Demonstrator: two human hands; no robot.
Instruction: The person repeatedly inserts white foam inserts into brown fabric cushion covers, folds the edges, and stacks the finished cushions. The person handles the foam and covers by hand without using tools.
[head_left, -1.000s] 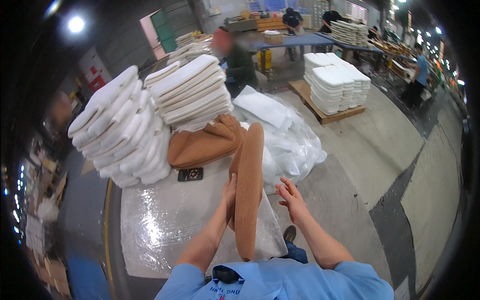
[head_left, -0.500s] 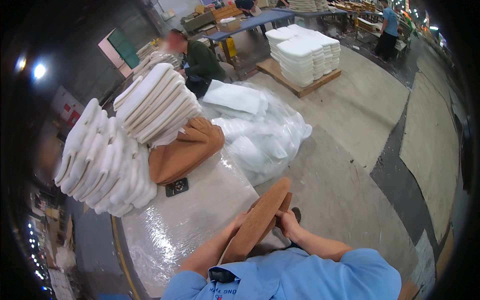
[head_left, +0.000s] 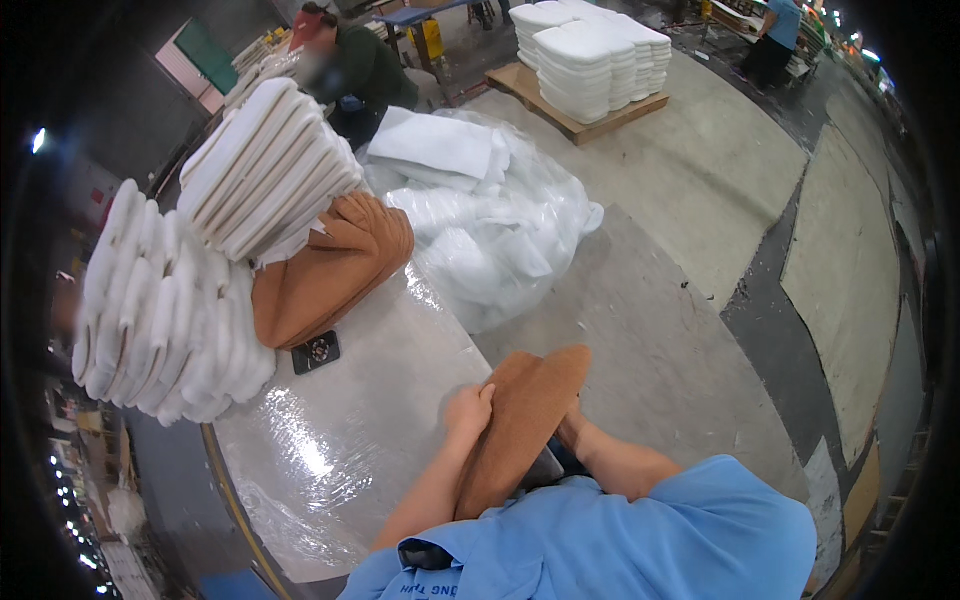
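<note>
In front of my body I hold a brown fabric cushion cover (head_left: 525, 420), tilted, its near end against my shirt. My left hand (head_left: 468, 408) grips its left edge, thumb on top. At the far right edge my right hand (head_left: 571, 425) is closed on the cover too, most of its fingers hidden behind the fabric. Whether padding is inside the cover cannot be made out. On the plastic-wrapped table (head_left: 375, 400) lies a stack of similar brown covers (head_left: 330, 270), with a black phone-like object (head_left: 317, 352) beside it.
White padded cushions (head_left: 165, 310) pile at the left, with white flat pads (head_left: 265, 165) behind. A clear plastic bag of white padding (head_left: 490, 230) bulges past the table. Farther off, white pads (head_left: 590, 60) stand on a wooden pallet (head_left: 580, 125). A co-worker in dark green (head_left: 370, 70) sits behind the pads.
The cover has turned to show its broad face. My left hand has come up onto its left edge; my right hand has slipped partly behind it. The view has shifted downward and right.
</note>
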